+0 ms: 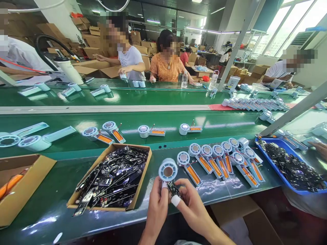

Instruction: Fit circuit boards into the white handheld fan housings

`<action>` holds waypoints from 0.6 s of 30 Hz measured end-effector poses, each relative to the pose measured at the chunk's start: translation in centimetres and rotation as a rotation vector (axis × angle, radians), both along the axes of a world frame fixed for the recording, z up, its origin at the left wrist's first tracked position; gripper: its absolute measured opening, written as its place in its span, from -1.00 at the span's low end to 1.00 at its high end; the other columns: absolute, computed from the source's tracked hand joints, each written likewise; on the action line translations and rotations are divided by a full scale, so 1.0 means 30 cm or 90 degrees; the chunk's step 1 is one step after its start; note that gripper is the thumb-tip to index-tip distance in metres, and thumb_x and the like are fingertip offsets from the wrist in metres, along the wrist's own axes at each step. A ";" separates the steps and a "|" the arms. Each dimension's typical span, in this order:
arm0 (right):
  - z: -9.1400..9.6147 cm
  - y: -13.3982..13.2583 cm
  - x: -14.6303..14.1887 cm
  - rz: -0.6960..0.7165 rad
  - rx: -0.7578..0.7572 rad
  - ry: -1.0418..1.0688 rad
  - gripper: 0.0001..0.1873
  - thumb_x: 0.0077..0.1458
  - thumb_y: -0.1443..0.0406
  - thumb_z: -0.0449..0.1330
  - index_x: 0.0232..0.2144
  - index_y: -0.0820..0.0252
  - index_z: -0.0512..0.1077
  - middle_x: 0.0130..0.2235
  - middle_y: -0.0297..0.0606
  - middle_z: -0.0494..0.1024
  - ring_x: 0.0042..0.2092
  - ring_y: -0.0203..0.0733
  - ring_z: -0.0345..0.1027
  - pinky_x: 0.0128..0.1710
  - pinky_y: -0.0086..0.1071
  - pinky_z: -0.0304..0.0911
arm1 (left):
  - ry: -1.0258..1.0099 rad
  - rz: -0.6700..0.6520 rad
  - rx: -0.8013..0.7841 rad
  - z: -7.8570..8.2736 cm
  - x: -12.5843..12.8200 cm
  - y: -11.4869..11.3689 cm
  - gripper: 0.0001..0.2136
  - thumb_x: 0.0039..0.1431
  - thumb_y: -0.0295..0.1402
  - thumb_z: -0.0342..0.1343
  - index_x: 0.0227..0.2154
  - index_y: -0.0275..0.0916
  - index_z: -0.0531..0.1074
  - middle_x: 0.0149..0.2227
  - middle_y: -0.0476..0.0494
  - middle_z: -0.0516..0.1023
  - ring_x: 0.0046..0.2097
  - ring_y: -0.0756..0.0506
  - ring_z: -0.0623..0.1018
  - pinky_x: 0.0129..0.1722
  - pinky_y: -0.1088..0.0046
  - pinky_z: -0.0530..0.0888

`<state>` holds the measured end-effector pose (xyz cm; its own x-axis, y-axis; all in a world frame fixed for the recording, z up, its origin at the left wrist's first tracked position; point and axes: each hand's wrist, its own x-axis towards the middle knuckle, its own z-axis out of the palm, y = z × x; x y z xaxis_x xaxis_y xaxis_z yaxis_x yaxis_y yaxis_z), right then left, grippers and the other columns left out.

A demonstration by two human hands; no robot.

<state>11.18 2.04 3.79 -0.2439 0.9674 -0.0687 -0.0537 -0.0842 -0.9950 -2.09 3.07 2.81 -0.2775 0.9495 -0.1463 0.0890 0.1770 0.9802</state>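
Note:
My left hand [157, 204] is closed around a light-blue plastic housing [168, 160] with a round, ribbed head, which looks like a handheld fan. The head points away from me and its handle is mostly hidden by my fingers. My right hand [194, 207] pinches a small black circuit board [173, 189] against the handle area, just below the head. Whether the board sits inside the handle I cannot tell. White coverings are on both thumbs. Left of my hands, a cardboard box [149, 166] holds many black circuit boards. Similar housings [194, 174] with orange parts lie to the right.
A blue tray [270, 172] of black boards stands at the right, near another person's hand [320, 149]. More housings [143, 130] lie on the green conveyor [168, 143]. An open box [38, 177] with an orange item is at left. Several people work across the line.

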 end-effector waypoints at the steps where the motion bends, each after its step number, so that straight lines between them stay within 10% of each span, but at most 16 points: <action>1: -0.007 -0.012 0.003 -0.016 0.041 -0.046 -0.64 0.25 0.14 0.22 0.04 0.15 0.38 -0.39 -0.39 0.48 -0.40 -0.32 0.30 -0.40 -0.48 0.23 | 0.007 0.006 0.002 0.001 0.001 0.005 -0.76 0.18 -0.19 0.05 -0.18 -0.16 0.50 -0.26 -0.13 0.64 -0.29 -0.15 0.58 -0.30 0.37 0.54; 6: -0.067 -0.021 -0.003 -0.128 0.171 -0.186 -0.60 0.33 0.26 0.09 0.17 0.12 0.41 0.06 -0.08 0.58 0.00 -0.07 0.51 -0.03 -0.30 0.42 | -0.062 -0.017 -0.050 -0.030 0.004 0.012 -0.67 0.25 -0.17 0.02 0.02 -0.11 0.44 0.08 -0.17 0.58 0.17 -0.22 0.51 0.06 0.31 0.50; 10: -0.082 0.007 -0.034 -0.134 0.230 -0.326 -0.52 0.34 0.34 -0.01 0.25 0.14 0.36 -0.05 -0.06 0.62 -0.11 -0.05 0.57 -0.13 -0.27 0.49 | -0.106 -0.039 -0.052 -0.057 0.029 0.003 -0.54 0.32 -0.10 -0.07 0.21 -0.16 0.25 0.29 -0.27 0.38 0.35 -0.25 0.31 0.25 0.18 0.34; 18: 0.016 0.027 -0.071 0.144 0.194 -0.872 -0.26 0.22 0.48 0.10 0.41 0.28 0.05 -0.29 -0.02 0.65 -0.34 0.06 0.60 -0.35 -0.25 0.49 | -0.130 0.018 -0.056 -0.066 0.058 0.026 -0.58 0.35 -0.14 -0.04 0.19 -0.16 0.23 0.31 -0.28 0.37 0.37 -0.21 0.29 0.30 0.22 0.28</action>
<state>9.04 2.87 4.27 -0.3045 0.9369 -0.1718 0.9372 0.2625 -0.2298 -0.34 3.85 0.83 -0.2606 0.9228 -0.2839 -0.1153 0.2622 0.9581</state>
